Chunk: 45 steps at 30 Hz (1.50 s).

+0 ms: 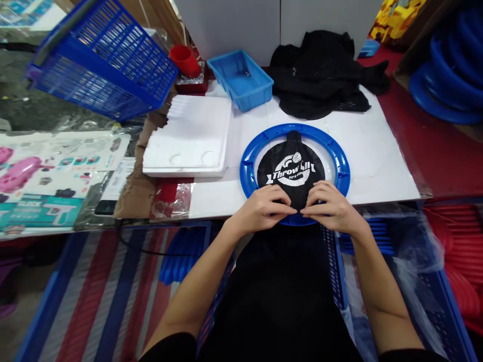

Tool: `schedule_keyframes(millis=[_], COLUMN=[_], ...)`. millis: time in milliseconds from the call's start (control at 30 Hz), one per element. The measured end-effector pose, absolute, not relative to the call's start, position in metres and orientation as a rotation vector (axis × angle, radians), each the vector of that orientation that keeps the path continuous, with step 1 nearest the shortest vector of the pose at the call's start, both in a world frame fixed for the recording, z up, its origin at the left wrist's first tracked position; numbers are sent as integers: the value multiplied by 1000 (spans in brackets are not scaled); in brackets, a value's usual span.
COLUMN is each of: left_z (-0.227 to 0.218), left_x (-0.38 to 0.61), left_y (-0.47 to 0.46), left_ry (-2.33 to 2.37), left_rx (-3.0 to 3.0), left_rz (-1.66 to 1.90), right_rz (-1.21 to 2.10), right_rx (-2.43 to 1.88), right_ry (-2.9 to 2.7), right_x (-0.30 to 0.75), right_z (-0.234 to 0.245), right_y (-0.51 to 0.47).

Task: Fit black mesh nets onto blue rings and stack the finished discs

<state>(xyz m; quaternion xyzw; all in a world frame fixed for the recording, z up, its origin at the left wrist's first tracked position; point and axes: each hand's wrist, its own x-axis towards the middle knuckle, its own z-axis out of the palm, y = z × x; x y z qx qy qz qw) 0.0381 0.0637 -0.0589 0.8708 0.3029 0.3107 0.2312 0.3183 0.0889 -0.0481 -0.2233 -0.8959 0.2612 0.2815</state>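
Note:
A blue plastic ring (pixel 249 168) lies flat on the white-covered table in front of me. Inside it is a black mesh piece (pixel 277 153) with a white "Throw Ball" print; its top tab reaches the ring's far rim. My left hand (pixel 269 205) pinches the near edge of the mesh, thumb against fingers, over the ring's near rim. From the other side my right hand (pixel 326 203) pinches the same edge, its fingertips close to the left ones. The fingers partly hide the near tab and the rim beneath.
Behind the ring lies a heap of black mesh pieces (pixel 320 70). A light-blue bin (pixel 243 83), a red cup (pixel 185 61) and a white foam block (pixel 188 133) stand to its left. A blue basket (pixel 105 55) leans farther left. Blue rings (pixel 449 75) are stacked at right.

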Motion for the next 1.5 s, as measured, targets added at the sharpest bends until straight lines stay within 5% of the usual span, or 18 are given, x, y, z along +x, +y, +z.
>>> schedule_keyframes(millis=[1100,1500], left_z=[-55,-46], left_x=[41,38], left_y=[65,63], left_ry=[759,749], left_rx=[2455,2495], left_rz=[932,790], right_rz=[658,245], right_rx=[-563,-594], right_ry=[-2426,-2673], right_x=[318,319], right_z=[-45,-42], right_y=[90,78])
